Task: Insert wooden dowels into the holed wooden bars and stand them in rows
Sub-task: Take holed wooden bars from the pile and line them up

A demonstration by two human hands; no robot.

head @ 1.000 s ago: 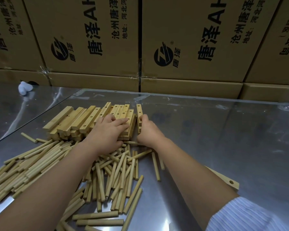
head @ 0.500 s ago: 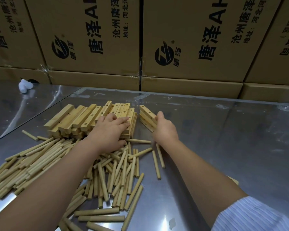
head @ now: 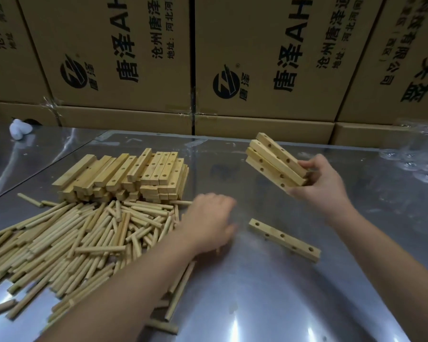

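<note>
My right hand (head: 318,183) grips a bundle of several holed wooden bars (head: 273,160), raised above the table and tilted up to the left. One holed bar (head: 283,239) lies flat on the steel table below it. My left hand (head: 209,220) hovers, blurred, at the right edge of the loose dowel pile (head: 84,233), fingers curled; whether it holds anything I cannot make out. The stack of holed bars (head: 131,176) sits behind the dowels at left.
Printed cardboard boxes (head: 257,58) wall off the far side of the steel table (head: 294,304). A small white object (head: 19,128) lies at the far left. Plastic wrinkles show at the far right (head: 415,164).
My right hand has lifted a bundle of bars off the stack and carried it right and up. My left hand has left the stack and moved right, toward me.
</note>
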